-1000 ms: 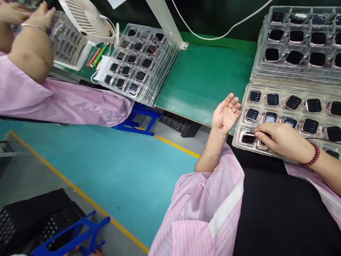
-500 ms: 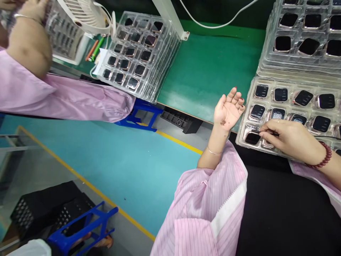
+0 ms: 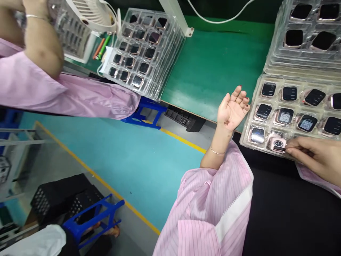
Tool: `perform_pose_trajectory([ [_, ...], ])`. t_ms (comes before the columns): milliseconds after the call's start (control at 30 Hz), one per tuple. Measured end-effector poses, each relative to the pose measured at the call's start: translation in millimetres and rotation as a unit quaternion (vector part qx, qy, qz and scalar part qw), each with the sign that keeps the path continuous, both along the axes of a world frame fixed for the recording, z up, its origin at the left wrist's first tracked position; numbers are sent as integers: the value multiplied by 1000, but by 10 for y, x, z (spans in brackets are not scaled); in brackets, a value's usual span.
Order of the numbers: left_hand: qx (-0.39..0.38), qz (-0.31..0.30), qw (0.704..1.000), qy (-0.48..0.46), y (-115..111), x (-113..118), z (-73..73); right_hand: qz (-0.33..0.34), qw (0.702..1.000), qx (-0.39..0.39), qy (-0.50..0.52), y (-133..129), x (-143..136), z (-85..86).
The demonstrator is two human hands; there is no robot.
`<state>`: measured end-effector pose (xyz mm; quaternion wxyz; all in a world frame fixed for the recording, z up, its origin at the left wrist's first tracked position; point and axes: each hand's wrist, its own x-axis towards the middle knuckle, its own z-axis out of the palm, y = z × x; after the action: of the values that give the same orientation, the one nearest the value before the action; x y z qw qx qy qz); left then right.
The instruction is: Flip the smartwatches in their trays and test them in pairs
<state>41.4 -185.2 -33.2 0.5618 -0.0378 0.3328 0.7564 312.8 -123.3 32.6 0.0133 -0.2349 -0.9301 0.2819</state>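
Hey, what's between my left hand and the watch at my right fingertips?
In the head view, one face-up watch in the corner pocket of the tray lies between your left hand and that watch.

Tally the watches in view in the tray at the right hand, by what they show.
Watches with a square code on screen: 2
Watch with its back showing: 1
Watches with other screens: 7
Total in view: 10
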Motion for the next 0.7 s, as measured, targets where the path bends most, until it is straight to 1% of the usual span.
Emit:
perform_pose_trajectory([
  [67,-5,-4,1000,14,-7,3,7,-2,1000,-20,-20,74,27,-38],
  [100,-10,-6,1000,23,-11,4,10,-10,999,-13,-28,109,38,-64],
  [167,-21,-11,999,37,-17,5,20,-21,999,24,-38,162,57,-127],
  [233,-30,-15,999,41,-21,3,35,-15,997,61,-46,188,73,-181],
  [300,-30,-17,999,35,-21,-2,57,-7,996,75,-54,193,82,-204],
  [367,-31,-16,999,23,-20,-8,82,-2,996,74,-58,192,82,-191],
  [500,-39,-14,999,11,-22,-13,121,9,997,42,-59,196,56,-122],
  [600,-24,-9,1000,7,-23,-11,119,17,998,22,-58,185,8,-99],
  [633,-21,-7,1000,8,-23,-12,109,17,998,24,-55,173,-14,-96],
  [700,-23,-3,1000,16,-22,-20,79,0,997,62,-40,138,-54,-84],
])
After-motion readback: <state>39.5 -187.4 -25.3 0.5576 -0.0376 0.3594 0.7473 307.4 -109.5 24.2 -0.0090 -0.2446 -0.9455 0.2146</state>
